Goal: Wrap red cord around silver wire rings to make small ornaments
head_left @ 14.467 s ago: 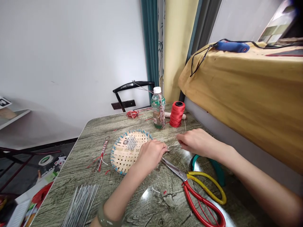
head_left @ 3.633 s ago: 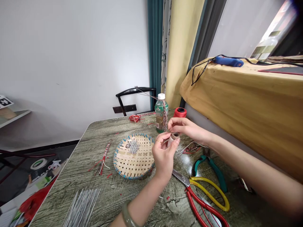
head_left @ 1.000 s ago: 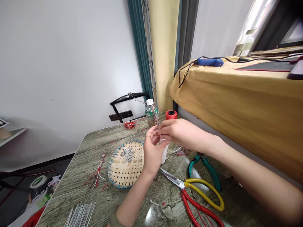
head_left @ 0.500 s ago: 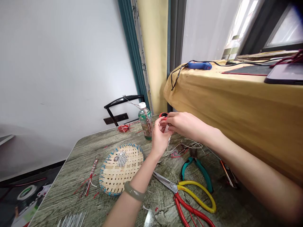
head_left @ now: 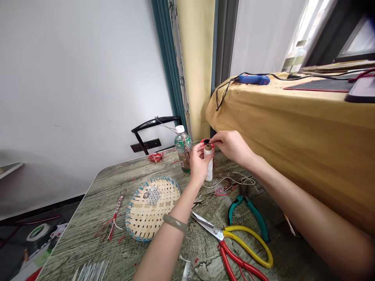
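Note:
My left hand (head_left: 199, 164) is closed around a small white thread spool (head_left: 208, 166) standing upright on the wooden table (head_left: 96, 187). My right hand (head_left: 231, 146) pinches at the spool's top, fingertips together, though I cannot make out a thread between them. Just behind the spool a red thread spool (head_left: 206, 142) is partly hidden. A loose tangle of white and red thread (head_left: 234, 181) lies on the table right of the spool.
A woven basket (head_left: 143, 222) holds small metal rings (head_left: 152, 195). A green bottle (head_left: 183, 150) stands at the back. Scissors (head_left: 234, 244) and teal pliers (head_left: 249, 210) lie near me. A braided cord (head_left: 113, 218) and metal rods (head_left: 90, 271) are left. A yellow-draped surface (head_left: 293, 128) rises on the right.
The white spool has been lowered from between my raised hands and now stands on the table. My right hand moved to its top. The view shifted slightly.

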`<state>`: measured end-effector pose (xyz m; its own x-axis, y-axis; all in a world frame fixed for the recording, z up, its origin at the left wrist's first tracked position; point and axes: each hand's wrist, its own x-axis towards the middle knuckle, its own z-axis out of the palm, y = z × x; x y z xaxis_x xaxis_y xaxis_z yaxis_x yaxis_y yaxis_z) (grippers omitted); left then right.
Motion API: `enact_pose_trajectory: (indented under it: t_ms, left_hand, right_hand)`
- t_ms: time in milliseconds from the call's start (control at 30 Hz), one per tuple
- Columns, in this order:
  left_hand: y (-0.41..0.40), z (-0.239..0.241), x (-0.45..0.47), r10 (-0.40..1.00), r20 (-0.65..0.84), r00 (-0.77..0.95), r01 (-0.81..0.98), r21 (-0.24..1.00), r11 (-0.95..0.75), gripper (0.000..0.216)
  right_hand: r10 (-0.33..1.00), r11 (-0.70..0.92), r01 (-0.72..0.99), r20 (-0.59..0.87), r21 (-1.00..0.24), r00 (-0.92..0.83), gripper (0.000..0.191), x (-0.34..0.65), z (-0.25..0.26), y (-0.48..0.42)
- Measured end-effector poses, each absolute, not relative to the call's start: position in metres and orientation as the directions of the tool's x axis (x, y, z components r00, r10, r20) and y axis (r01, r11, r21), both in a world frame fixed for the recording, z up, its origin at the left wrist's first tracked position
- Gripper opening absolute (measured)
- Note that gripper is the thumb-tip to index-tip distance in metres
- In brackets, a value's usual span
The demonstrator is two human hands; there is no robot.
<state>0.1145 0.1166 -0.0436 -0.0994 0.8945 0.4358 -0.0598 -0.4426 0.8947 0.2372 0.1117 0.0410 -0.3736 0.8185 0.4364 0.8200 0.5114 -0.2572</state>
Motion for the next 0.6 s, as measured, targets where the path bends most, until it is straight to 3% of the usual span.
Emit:
enact_pose_trajectory:
  t_ms: [133, 267, 400, 600]
  left_hand:
    - [0.119, -0.047, 0.113, 0.895, 0.442, -0.066, 0.014, 0.897, -0.442, 0.032]
    - [0.116, -0.054, 0.107, 0.897, 0.441, -0.043, 0.089, 0.896, -0.436, 0.032]
    - [0.113, -0.057, 0.096, 0.895, 0.446, -0.029, 0.151, 0.887, -0.437, 0.032]
    - [0.11, -0.059, 0.092, 0.902, 0.432, -0.013, 0.194, 0.886, -0.422, 0.032]
  right_hand:
    - [0.847, 0.449, 0.804, 0.473, -0.39, -0.244, 0.019, 0.24, 0.034, 0.106]
    - [0.891, 0.39, 0.767, 0.417, -0.509, -0.177, 0.023, 0.249, 0.023, 0.101]
    - [0.942, 0.334, 0.769, 0.224, -0.545, -0.25, 0.026, 0.265, 0.006, 0.095]
    - [0.93, 0.274, 0.827, -0.084, -0.491, -0.357, 0.026, 0.269, -0.043, 0.085]
